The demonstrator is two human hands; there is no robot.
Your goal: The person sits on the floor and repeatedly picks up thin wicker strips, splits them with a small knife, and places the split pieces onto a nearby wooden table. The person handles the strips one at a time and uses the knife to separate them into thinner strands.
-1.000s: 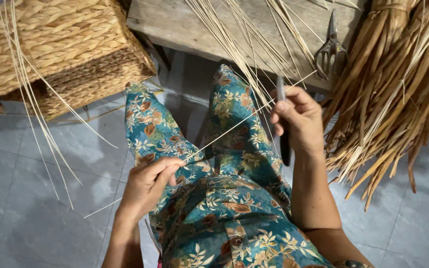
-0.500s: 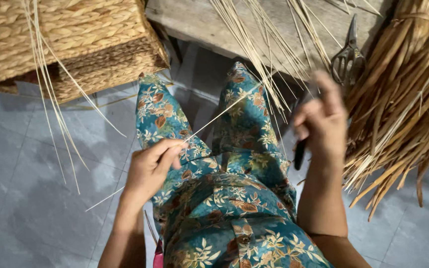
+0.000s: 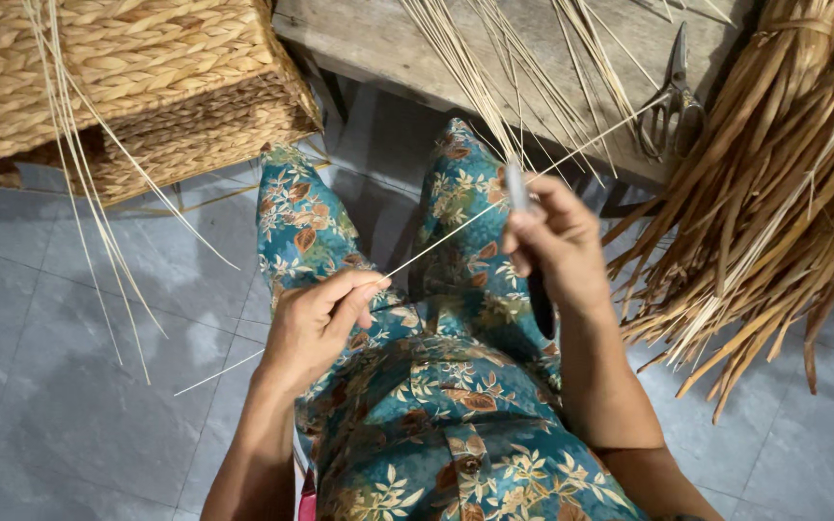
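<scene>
Pale, thin straw-coloured reed strip (image 3: 456, 232) runs diagonally across the centre of the view, from the grey tiled floor (image 3: 69, 386) at lower left up toward the weathered wooden surface (image 3: 378, 39) at upper right. Left hand (image 3: 316, 323) is closed in a pinch on this strip, thumb and forefinger pressed together around it above the person's lap. Right hand (image 3: 552, 241) is clenched higher along the same strip and also grips a slim knife with a grey blade and dark handle (image 3: 523, 207); the blade tip shows above the fingers and touches the strip, while the handle hangs below the palm. Both hands sit over teal trousers with a floral leaf print (image 3: 446, 386), worn by the seated person.

On the surface lie a loose fan of similar pale reed strips (image 3: 475, 68) and a pair of dark metal scissors (image 3: 673, 101), the scissors near the surface's right end. A thick bundle of brown dried stalks (image 3: 784, 193), bound near its top, leans at the right edge of the view, just beside the scissors. At upper left stand two stacked woven straw baskets (image 3: 118, 77), with several long pale strips (image 3: 89, 193) hanging down over their front toward the floor.
</scene>
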